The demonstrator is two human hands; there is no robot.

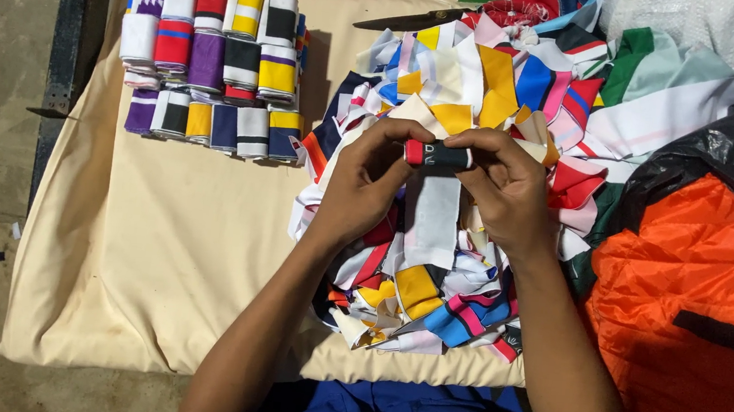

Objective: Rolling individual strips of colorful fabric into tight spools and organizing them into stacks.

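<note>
Hands (pixel 437 170) raised together, pinching rolled band (pixel 438 154).

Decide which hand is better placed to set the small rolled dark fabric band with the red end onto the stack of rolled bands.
Left hand: it grips the rolled band and sits nearer the stack.

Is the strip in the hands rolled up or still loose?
Rolled up: the dark strip forms a tight cylinder with a red end, pinched between left hand and right hand.
</note>
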